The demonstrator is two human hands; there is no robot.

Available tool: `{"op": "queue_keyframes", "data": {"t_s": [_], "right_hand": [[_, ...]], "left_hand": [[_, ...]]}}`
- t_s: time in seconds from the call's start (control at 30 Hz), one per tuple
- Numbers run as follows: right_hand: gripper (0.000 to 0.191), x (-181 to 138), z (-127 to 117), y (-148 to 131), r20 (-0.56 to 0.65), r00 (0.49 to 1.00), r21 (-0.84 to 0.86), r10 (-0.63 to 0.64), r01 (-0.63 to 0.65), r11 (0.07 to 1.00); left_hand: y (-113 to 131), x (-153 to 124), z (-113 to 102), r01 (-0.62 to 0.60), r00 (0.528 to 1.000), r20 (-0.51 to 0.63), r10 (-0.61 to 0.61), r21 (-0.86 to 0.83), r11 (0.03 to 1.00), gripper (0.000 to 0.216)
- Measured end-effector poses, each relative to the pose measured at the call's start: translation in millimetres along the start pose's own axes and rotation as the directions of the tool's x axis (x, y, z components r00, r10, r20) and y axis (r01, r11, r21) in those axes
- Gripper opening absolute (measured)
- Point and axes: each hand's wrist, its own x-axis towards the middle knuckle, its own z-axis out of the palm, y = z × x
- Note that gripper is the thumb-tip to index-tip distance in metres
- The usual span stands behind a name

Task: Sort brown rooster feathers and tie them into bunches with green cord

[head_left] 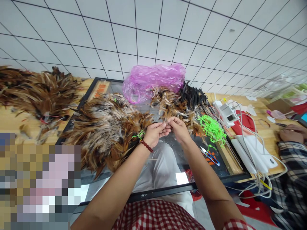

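My left hand (155, 132), with a red bead bracelet (146, 146) at its wrist, meets my right hand (179, 129) fingertip to fingertip above the glass tabletop. Both are closed in a pinch, and whatever lies between the fingertips is too small to make out. Beside my left hand spreads a large pile of brown feathers (103, 127), with a bit of green string (138, 134) on it. Just beyond my hands lies a smaller heap of brown feathers (165, 100). To the right of my right hand are a tangle of bright green string (212, 129) and blue-handled thread snips (211, 156).
A pink plastic bag (155, 80) and black feathers (193, 95) lie at the back by the tiled wall. More brown feathers (48, 89) cover the left table. White devices with cables (254, 155) stand at right, near another person's plaid sleeve (295, 159).
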Motion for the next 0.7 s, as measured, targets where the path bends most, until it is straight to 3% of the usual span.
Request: {"op": "queue_keyframes", "data": {"t_s": [0.17,0.23,0.3,0.33,0.4,0.47,0.53,0.6,0.7], "right_hand": [[0.025,-2.1,2.8,1.7,0.04,0.999,-0.032,-0.037,0.038,0.999],[0.023,-2.0,1.3,1.6,0.062,0.993,-0.133,-0.105,0.112,0.985],[0.02,-0.8,-3.4,0.6,0.074,0.965,-0.324,-0.252,0.262,0.909],[0.018,0.0,-6.7,-0.1,0.084,0.937,-0.446,-0.34,0.34,0.828],[0.02,1.6,-14.2,-1.0,0.131,0.875,-0.703,-0.465,0.413,0.579],[0.027,2.6,-20.7,-0.6,0.204,0.859,-0.886,-0.47,0.366,0.285],[0.03,2.5,-24.5,0.6,0.276,0.875,-0.949,-0.397,0.314,0.034],[0.028,1.6,-25.9,0.4,0.33,0.884,-0.944,-0.331,0.315,-0.098],[0.026,-0.2,-27.3,-4.8,0.323,0.875,-0.946,-0.362,0.307,-0.101]], "left_hand": [[-1.5,0.6,-0.8,0.006,1.0,0.007,-0.006,0.009,1.0,0.015],[-1.0,1.0,-1.7,0.01,1.0,0.011,-0.01,0.003,1.0,0.014],[0.6,1.3,-2.7,0.011,1.0,0.008,-0.01,-0.026,1.0,0.013],[1.6,1.4,-3.2,0.008,1.0,0.001,-0.008,-0.054,0.999,0.013],[3.3,1.7,-3.8,-0.003,1.0,-0.015,0.001,-0.119,0.993,0.012],[4.2,2.0,-3.7,-0.021,0.999,-0.039,0.015,-0.17,0.985,0.011],[4.1,2.5,-3.0,-0.035,0.998,-0.065,0.024,-0.184,0.982,0.012],[3.8,3.0,-2.2,-0.054,0.995,-0.094,0.037,-0.186,0.981,0.013],[4.3,3.2,-2.1,-0.101,0.991,-0.101,0.083,-0.193,0.976,0.016]]}}
